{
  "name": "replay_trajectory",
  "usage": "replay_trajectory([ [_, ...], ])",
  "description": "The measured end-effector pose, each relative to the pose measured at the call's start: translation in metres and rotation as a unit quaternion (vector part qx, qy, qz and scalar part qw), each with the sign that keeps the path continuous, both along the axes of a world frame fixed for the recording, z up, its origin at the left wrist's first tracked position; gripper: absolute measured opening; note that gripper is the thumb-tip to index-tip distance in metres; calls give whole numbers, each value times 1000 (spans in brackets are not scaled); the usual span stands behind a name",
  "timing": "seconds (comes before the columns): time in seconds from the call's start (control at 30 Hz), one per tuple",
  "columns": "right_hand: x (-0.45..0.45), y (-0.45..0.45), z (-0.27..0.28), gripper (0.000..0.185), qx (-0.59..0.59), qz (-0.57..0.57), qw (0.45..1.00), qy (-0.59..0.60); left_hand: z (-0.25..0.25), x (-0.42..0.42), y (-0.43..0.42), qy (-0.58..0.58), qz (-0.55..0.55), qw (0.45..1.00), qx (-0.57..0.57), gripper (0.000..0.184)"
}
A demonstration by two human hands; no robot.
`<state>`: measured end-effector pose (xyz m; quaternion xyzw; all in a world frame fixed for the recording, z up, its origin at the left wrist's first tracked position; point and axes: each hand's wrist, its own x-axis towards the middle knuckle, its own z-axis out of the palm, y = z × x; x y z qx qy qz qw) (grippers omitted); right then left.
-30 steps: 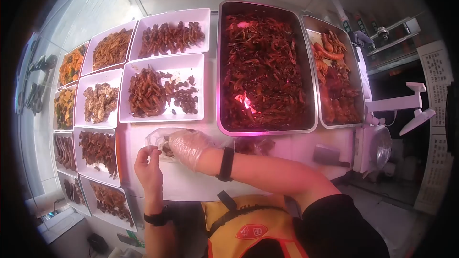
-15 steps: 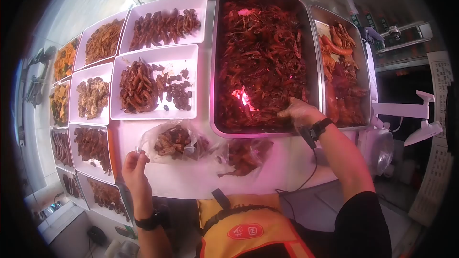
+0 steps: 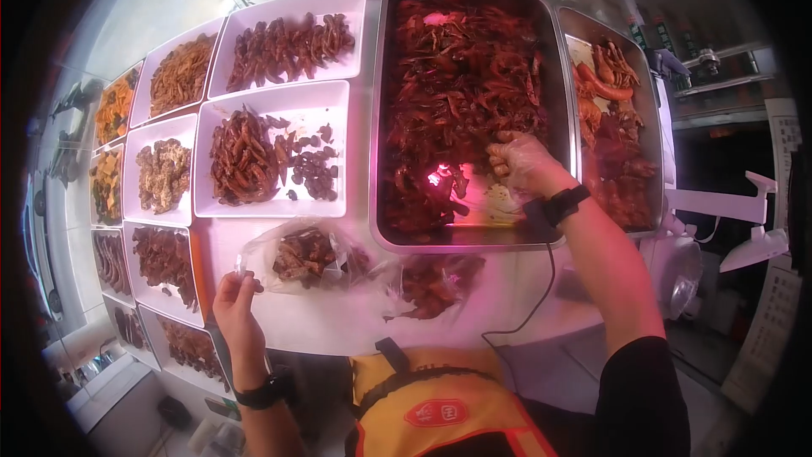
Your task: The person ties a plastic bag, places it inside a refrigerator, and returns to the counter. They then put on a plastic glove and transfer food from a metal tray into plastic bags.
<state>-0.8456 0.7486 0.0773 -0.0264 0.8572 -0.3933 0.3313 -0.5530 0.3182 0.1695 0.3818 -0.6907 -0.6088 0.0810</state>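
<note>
My left hand pinches the rim of a clear plastic bag on the white counter. Dark brown meat pieces lie inside that bag. In a thin clear glove, my right hand is down in the large metal tray, its fingers curled against dark red, glossy braised meat pieces. What those fingers hold, if anything, is hidden. Below the hand a patch of the tray's bottom shows, with a few small bits on it. A second clear bag with reddish-brown pieces rests just in front of the tray.
White trays of meats and other foods stand in rows at the left. A narrower metal tray with sausage-like pieces adjoins the big one on the right. A black cable runs from my right wrist over the counter's front edge.
My right hand has moved up and slightly left inside the tray, its fingers now curled. Meat has shifted, uncovering the tray's bottom near the front. My left hand keeps hold of the bag.
</note>
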Motion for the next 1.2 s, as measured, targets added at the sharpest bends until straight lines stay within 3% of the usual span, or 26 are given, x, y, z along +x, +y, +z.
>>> replay_trajectory([
  [0.03,7,4,2,45,-34,-171,979,-103,-3,1,-2,9,3,1000,4,4],
  [0.07,14,4,9,45,-33,-170,980,-102,-6,2,-4,18,6,1000,7,4],
  [0.13,26,-4,31,42,223,111,968,2,-9,3,-6,21,11,1000,6,5],
  [0.17,31,-26,46,42,256,168,952,-17,-10,2,-7,24,15,1000,5,5],
  [0.23,49,-48,28,33,106,251,962,-30,-8,1,-6,18,16,1000,0,6],
  [0.27,65,-70,40,34,185,273,944,19,-7,-1,-6,12,18,1000,-4,8],
  [0.3,64,-84,22,35,116,291,947,-75,-6,-1,-5,14,16,1000,-5,8],
  [0.33,62,-108,18,45,147,360,914,-117,-6,0,-4,13,17,1000,1,8],
  [0.37,54,-123,22,39,135,387,901,-142,-4,1,-4,13,18,1000,5,9],
  [0.4,55,-127,26,25,48,276,945,-170,-3,1,-3,13,17,1000,2,9],
  [0.47,52,-131,-24,16,-144,24,953,-266,-3,1,-1,7,13,1000,5,7],
  [0.5,46,-130,-35,16,-145,23,953,-263,-3,1,-1,9,11,1000,4,7],
  [0.57,32,-126,-46,11,-339,-139,893,-262,-4,1,0,-7,8,1000,-2,5],
  [0.6,24,-131,-34,14,-357,-310,784,-402,-3,1,2,-8,9,1000,-3,5],
  [0.63,15,-123,-72,15,-360,-213,869,-264,0,0,4,-8,1,1000,-9,7],
  [0.7,5,-114,-76,19,-378,-170,902,-122,4,0,4,-9,-6,1000,-18,10],
  [0.77,-7,-98,-53,27,-389,-229,889,-76,4,0,3,-12,-11,1000,-25,10],
  [0.83,-22,-67,-32,35,-436,-343,824,-120,5,0,1,-6,-6,1000,-18,7],
  [0.87,-28,-53,-13,38,-481,-447,724,-212,4,0,1,0,-5,1000,-11,5],
  [0.9,-24,-40,6,39,-456,-456,728,-232,2,2,-1,-1,-3,1000,-9,5],
  [0.93,-26,-37,11,43,-346,-504,753,-243,0,2,-3,2,1,1000,-6,4],
  [1.0,-16,-39,39,54,-195,-400,874,-194,-3,3,-4,6,9,1000,-2,5],
  [1.03,-13,-42,39,54,-195,-399,875,-194,-3,4,-4,12,19,1000,-1,5],
  [1.07,-9,-48,39,48,-68,-231,968,-65,-4,4,-4,18,28,999,-1,6],
  [1.1,-8,-57,38,43,61,-48,994,70,-4,4,-4,19,29,999,-3,6],
  [1.2,-4,-110,21,44,-5,93,978,187,-3,4,-4,15,21,1000,0,8],
])
